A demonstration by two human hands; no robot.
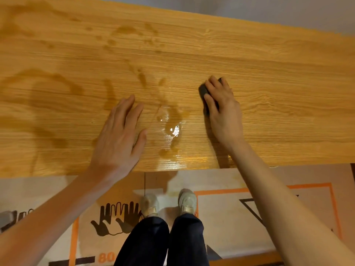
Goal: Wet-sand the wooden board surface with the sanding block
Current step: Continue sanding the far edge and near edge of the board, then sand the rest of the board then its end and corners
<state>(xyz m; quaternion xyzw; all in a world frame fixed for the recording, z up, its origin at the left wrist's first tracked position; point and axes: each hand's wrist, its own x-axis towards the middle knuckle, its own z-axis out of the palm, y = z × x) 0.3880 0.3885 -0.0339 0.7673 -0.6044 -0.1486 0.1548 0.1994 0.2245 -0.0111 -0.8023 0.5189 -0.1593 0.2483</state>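
the right hand point(221, 106) curls over a dark grey rectangular sanding block point(204, 91), pressing it to the light orange-brown wooden board point(269, 73) right of centre. the left hand point(119, 135) lies flat on the board, fingers straight and together, beside a glossy water puddle point(171, 127). on the printed floor sheet point(221, 208) below, an orange "80" is readable.
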